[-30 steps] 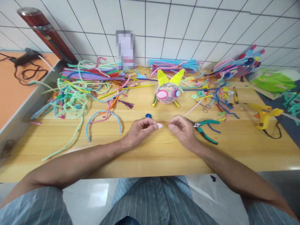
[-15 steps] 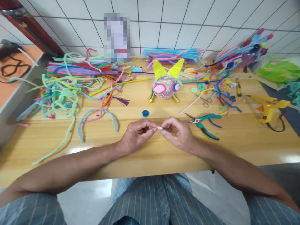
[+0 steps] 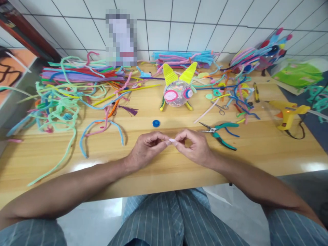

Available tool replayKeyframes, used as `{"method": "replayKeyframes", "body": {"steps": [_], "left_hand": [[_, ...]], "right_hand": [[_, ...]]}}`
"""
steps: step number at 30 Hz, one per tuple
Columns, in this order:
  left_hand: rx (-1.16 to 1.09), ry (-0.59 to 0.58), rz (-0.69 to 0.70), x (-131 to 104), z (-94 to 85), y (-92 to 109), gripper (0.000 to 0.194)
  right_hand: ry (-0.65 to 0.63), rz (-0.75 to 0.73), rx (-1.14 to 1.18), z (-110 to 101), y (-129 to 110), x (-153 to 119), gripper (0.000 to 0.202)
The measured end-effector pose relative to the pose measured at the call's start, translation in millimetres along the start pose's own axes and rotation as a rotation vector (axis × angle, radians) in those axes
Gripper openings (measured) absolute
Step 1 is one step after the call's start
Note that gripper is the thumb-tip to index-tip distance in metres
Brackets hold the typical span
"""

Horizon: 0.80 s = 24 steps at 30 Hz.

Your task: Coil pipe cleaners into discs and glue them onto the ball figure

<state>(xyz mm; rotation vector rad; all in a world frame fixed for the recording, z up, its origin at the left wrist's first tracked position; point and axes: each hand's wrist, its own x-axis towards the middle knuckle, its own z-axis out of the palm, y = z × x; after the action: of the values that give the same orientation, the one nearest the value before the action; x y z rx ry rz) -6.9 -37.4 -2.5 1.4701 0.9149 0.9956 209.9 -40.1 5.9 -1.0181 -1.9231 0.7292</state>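
Between the fingertips of both hands is a small pale pink piece (image 3: 172,140), perhaps a bit of pipe cleaner; its exact kind is too small to tell. My left hand (image 3: 146,150) pinches one side of it with thumb and forefinger. From the other side, my right hand (image 3: 194,147) pinches it the same way. Just beyond the hands lies a blue coiled disc (image 3: 156,123). Farther back stands a clear round figure (image 3: 176,94) with yellow ears, yellow-and-green feet, and one pink and one blue-centred eye. Green-handled pliers (image 3: 220,133) lie open beside my right hand.
Tangled pipe cleaners (image 3: 58,109) cover the left of the table (image 3: 102,184). A blue curved pipe cleaner (image 3: 83,138) lies nearer. To the right are a yellow glue gun (image 3: 288,114), scissors (image 3: 221,109) and a yellow cutter (image 3: 256,93). Bundled stems (image 3: 187,58) line the wall.
The view has shifted slightly, so most things sit a little farther left. Both hands keep their pinch on the pale pink piece, with the right fingertips slightly closer to the left.
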Motion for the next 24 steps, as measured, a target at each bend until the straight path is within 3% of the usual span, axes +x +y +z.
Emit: {"method": "replayKeyframes", "body": {"steps": [10,14,17,21,24], "left_hand": [[-0.042,0.009,-0.062,1.5,-2.5,-3.1,0.027],[-0.011,0.022,-0.106,3.4,-1.5,-3.4,0.032],[-0.002,0.018,-0.126,4.6,-0.4,-2.5,0.037],[0.012,0.013,-0.144,5.4,-0.3,-2.6,0.041],[0.029,0.008,-0.148,5.3,-0.6,-3.9,0.043]], "right_hand": [[-0.017,0.015,0.047,2.1,2.3,1.1,0.012],[0.006,0.052,0.028,-7.7,4.1,6.7,0.018],[0.143,0.137,-0.049,-32.5,6.1,17.7,0.027],[0.377,0.206,-0.143,-82.1,10.5,36.0,0.039],[0.28,0.245,-0.242,-113.6,17.4,45.3,0.037]]}}
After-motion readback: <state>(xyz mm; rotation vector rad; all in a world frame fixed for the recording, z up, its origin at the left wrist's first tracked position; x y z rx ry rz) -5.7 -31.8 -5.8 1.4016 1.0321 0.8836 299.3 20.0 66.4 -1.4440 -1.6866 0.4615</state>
